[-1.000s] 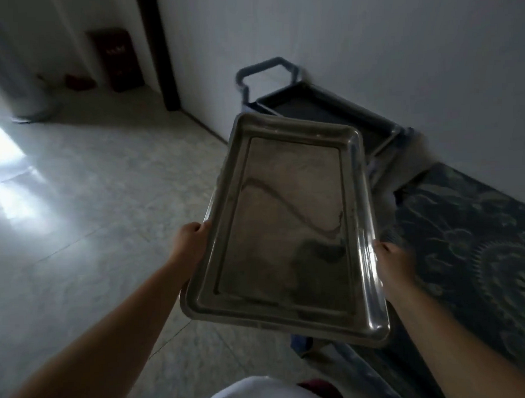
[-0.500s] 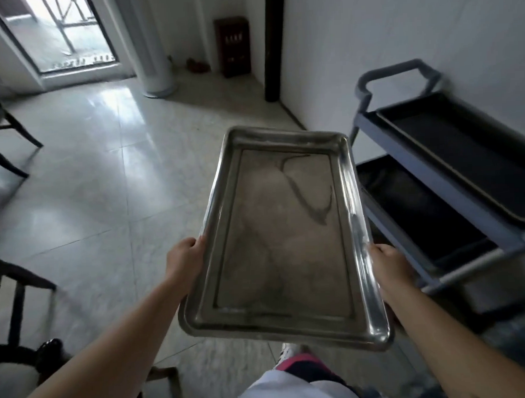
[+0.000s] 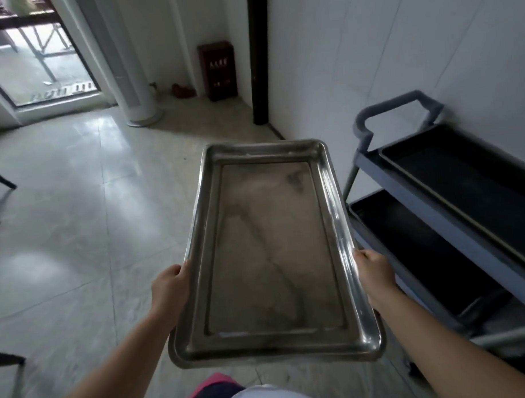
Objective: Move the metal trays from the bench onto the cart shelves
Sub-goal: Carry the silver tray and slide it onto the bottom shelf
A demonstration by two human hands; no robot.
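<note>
The tiled floor [image 3: 77, 205] is pale, with a white wall on the right. I hold the tray [image 3: 272, 258] level in the air, my left hand [image 3: 169, 287] and right hand [image 3: 375, 272] each gripping a long rim, so it stays balanced. The cart [image 3: 434, 222] stands just beside it at right; both shelves already carry dark trays, and its handle [image 3: 398, 107] may hinder entry.

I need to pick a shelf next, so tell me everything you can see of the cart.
The cart stands at the right against the white wall. Its frame looks like grey-blue plastic, with a looped handle at the far end. Two shelves show: the upper holds a dark shallow tray; the lower looks dark too, its contents unclear. Its near end runs out of view. The metal tray held in both hands does not touch it.
</note>
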